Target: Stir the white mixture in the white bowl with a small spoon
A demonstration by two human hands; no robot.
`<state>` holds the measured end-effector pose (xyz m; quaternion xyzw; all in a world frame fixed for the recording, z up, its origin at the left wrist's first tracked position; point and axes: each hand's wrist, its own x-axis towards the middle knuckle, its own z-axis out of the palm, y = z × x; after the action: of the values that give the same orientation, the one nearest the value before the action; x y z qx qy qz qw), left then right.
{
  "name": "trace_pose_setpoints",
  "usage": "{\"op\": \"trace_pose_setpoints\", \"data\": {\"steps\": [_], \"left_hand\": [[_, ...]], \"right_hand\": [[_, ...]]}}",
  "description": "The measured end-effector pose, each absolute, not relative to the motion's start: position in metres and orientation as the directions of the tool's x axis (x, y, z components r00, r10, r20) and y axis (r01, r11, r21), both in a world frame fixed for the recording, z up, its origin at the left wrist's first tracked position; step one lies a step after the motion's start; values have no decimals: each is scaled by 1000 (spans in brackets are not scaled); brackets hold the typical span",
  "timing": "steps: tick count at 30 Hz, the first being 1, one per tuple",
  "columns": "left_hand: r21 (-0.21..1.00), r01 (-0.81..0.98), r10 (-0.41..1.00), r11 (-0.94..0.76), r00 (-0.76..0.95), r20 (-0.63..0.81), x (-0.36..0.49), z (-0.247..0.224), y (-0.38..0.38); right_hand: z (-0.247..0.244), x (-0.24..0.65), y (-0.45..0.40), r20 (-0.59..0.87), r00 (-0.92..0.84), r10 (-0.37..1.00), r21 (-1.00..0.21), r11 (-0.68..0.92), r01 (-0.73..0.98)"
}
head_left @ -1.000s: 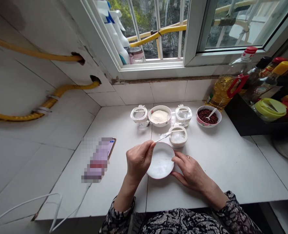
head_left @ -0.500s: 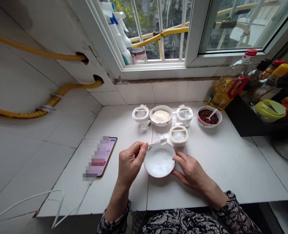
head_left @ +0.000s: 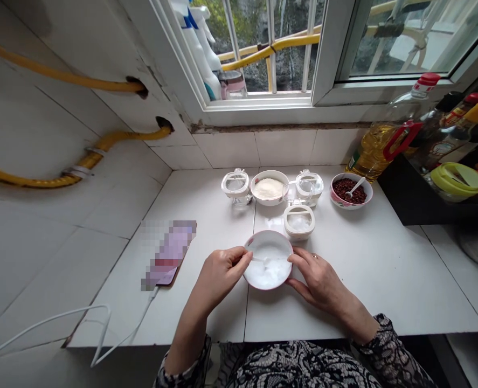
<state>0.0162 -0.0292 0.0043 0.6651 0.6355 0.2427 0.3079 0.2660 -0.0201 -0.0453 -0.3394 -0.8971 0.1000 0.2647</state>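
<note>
A bowl of white grains point(head_left: 268, 275) stands on the white tiled counter near its front. My left hand point(head_left: 227, 269) pinches the handle of a small white spoon point(head_left: 258, 259), whose tip is down in the grains. At the bowl's right side, my right hand point(head_left: 315, 277) grips the rim, thumb and fingers around it. Just behind the bowl is a lidded white container point(head_left: 299, 221). Farther back are a bowl of pale powder point(head_left: 269, 188) between two clear containers point(head_left: 236, 184) point(head_left: 309, 186), and a bowl of dark red beans point(head_left: 348, 193) with a white spoon in it.
A phone point(head_left: 172, 253) with a white cable point(head_left: 137, 323) lies at the left. An oil bottle point(head_left: 378, 145) and a black box point(head_left: 404, 191) holding bottles and a green-lidded jar stand at the back right. A window is behind the counter.
My left hand has lowered the white spoon from above the bowl's far rim into the grains. My right hand stays on the bowl. The whole view has shifted slightly.
</note>
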Motion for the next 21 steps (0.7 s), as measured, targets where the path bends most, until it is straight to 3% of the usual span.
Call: {"op": "trace_pose_setpoints", "data": {"steps": [7, 15, 21], "left_hand": [[801, 595, 994, 67, 31, -107, 7, 1, -29], [805, 593, 994, 4, 82, -66, 14, 0, -26], [825, 563, 998, 33, 24, -56, 6, 7, -27]], "right_hand": [[-46, 266, -20, 399, -630, 666, -368, 746, 555], [-46, 267, -20, 402, -630, 665, -373, 747, 551], [-46, 267, -20, 402, -630, 664, -372, 747, 551]]}}
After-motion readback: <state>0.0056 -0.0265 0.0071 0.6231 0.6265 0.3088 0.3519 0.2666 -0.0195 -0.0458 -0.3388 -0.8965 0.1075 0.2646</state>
